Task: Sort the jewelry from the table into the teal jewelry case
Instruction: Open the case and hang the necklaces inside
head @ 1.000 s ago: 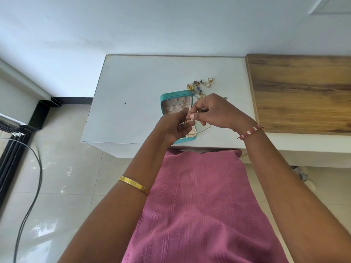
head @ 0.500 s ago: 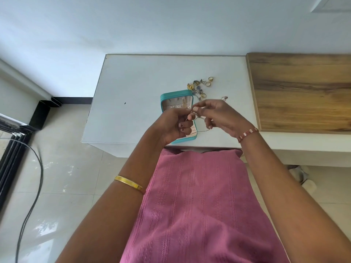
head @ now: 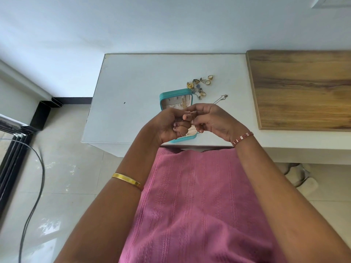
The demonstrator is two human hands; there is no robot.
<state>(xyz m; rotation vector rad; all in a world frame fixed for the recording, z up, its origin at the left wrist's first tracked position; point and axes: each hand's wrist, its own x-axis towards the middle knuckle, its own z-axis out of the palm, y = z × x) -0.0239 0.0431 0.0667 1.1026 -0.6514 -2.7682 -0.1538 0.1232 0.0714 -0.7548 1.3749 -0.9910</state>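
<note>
Presently mid-sort: left hand and right hand, fingers curled, pinching a small gold piece above open teal jewelry case; loose jewelry beyond fingertips; next, likely careful lowering into a compartment.

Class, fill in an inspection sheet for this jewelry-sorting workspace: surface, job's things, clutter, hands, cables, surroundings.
Surface: white table, with a wooden top adjoining on the right.
Job's things: teal jewelry case lies open near the front edge; a pile of loose jewelry sits just behind it; a thin chain lies to the pile's right.
Clutter: nothing seen.
Hands: left hand and right hand meet above the case, both pinching a small piece of jewelry; too small to identify.
Cables: black cable trails across the floor at left.
Surroundings: pale wall, glossy tiled floor.
</note>
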